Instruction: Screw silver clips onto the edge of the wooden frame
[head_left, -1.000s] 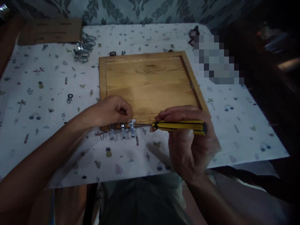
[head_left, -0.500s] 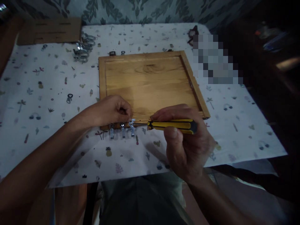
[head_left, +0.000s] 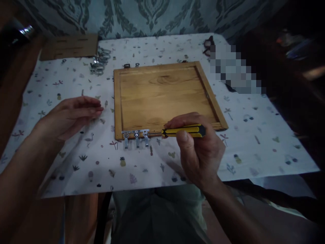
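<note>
My right hand (head_left: 200, 149) grips a yellow-and-black screwdriver (head_left: 184, 130) held almost level. The shaft points left, its tip at the rightmost hook of a metal hook rack (head_left: 136, 133). That rack has three hooks and lies along the near left edge of a framed wooden panel (head_left: 162, 91), its hooks hanging over the edge. Whether the tip touches a screw I cannot tell. My left hand (head_left: 73, 115) hovers over the cloth left of the panel, fingers stretched out and together, with nothing visible in it.
More metal hooks (head_left: 100, 61) lie in a pile beside a piece of brown cardboard (head_left: 69, 46) at the back left. Glasses (head_left: 208, 45) and a pixelated item (head_left: 236, 69) are at the back right. A patterned cloth (head_left: 142, 173) covers the table.
My left hand has let go of the rack and moved left, away from the panel, its fingers straightening. The screwdriver stays at the right hook. The view has shifted slightly.
</note>
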`<state>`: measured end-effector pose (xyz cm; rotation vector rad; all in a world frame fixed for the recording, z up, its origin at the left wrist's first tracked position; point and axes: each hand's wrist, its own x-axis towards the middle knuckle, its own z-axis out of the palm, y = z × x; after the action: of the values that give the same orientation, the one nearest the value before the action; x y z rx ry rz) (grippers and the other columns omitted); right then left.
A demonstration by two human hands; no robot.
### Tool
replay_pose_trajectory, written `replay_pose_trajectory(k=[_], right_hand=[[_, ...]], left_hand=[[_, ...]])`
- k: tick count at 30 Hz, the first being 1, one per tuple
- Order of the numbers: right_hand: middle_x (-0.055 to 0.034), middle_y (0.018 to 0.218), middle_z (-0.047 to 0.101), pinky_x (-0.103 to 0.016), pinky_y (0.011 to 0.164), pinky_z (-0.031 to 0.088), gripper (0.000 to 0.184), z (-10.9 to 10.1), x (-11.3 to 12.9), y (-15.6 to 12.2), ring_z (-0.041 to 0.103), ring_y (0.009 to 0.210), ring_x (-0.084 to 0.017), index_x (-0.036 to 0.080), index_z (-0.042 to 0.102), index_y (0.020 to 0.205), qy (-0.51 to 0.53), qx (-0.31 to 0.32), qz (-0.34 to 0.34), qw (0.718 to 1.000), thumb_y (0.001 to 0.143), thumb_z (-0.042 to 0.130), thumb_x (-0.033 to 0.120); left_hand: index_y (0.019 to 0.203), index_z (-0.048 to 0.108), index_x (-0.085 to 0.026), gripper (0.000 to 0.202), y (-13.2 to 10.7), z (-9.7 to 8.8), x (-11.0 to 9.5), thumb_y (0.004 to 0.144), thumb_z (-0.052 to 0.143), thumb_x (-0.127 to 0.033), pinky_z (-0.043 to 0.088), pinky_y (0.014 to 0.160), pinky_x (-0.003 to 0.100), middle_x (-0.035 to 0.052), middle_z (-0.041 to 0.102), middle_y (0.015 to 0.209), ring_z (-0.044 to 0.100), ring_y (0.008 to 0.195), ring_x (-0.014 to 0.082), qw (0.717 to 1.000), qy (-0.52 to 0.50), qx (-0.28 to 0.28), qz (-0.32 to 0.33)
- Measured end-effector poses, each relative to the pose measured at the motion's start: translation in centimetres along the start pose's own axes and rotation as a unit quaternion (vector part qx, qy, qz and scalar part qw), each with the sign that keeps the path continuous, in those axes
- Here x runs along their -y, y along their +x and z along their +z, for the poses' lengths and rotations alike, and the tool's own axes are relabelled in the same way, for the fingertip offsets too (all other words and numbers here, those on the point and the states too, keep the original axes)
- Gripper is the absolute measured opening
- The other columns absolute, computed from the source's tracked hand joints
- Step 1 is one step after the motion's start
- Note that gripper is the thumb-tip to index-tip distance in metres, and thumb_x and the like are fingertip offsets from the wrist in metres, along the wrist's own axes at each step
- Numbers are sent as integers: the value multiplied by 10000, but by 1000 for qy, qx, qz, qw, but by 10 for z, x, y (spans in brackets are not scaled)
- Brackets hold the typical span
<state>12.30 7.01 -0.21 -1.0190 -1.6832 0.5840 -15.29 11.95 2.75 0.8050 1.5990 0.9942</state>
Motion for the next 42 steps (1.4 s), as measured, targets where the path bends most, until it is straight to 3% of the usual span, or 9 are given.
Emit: replay_pose_trajectory(k=[3,6,12,19,22,26,30,38,42], right_hand=[[-3,872,629,-328,753,497,85,1,0,1,622,837,-161,244,581,942,-1,-5,-7,1000,975,515,286],[2,838,627,-326,768,488,118,2,0,2,622,827,-155,241,583,915,-14,-14,-10,1000,981,509,305],[-7,833,638,-327,737,480,133,3,2,1,618,830,-170,253,598,913,-23,-22,-10,999,980,512,328],[-16,831,640,-345,681,446,146,6,3,1,612,776,-190,265,610,923,-26,-34,-1,999,978,505,349],[-20,845,642,-360,711,457,129,7,2,1,620,812,-205,283,607,922,-12,-34,-1,999,973,509,350],[-10,809,654,-336,668,459,132,7,-1,2,627,755,-184,261,611,920,-42,-39,-31,998,969,515,336],[-5,785,658,-314,647,474,129,7,-3,3,637,730,-171,236,615,902,-41,-52,-50,997,957,533,320],[-5,794,659,-327,674,485,176,6,-1,2,639,752,-174,240,608,899,-45,-43,-33,997,967,515,372],[-1,796,651,-310,691,488,179,6,-2,2,630,771,-158,231,602,895,-42,-40,-35,998,977,509,360]], left_hand=[[800,721,-145,284,-13,-20,10,640,590,49,546,779,103,60,747,928,682,947,121,994,-6,-77,-83],[794,735,-148,294,-22,-31,21,665,556,46,561,744,87,70,757,971,691,979,135,991,-35,-79,-102],[815,742,-136,182,-25,-38,47,710,634,-32,608,781,160,97,751,958,706,988,184,997,-69,-19,-35],[942,712,-144,221,-29,-46,54,722,705,-165,592,660,166,110,683,1210,645,1158,237,997,-57,19,46],[955,673,-164,200,-33,-56,58,769,663,-237,534,612,160,87,697,1115,671,1066,202,990,43,-39,130],[1014,657,-175,261,-39,-65,68,832,571,-341,483,615,236,55,689,896,646,799,158,941,256,-72,207],[974,691,-198,236,-42,-64,75,814,595,-341,468,754,293,45,689,971,617,875,178,907,345,-65,234],[886,693,-216,186,-40,-59,74,845,568,-347,428,716,290,16,654,881,601,792,159,868,425,-45,253],[898,679,-223,183,-44,-55,76,856,578,-370,443,715,286,19,683,936,619,818,165,874,406,-48,263]])
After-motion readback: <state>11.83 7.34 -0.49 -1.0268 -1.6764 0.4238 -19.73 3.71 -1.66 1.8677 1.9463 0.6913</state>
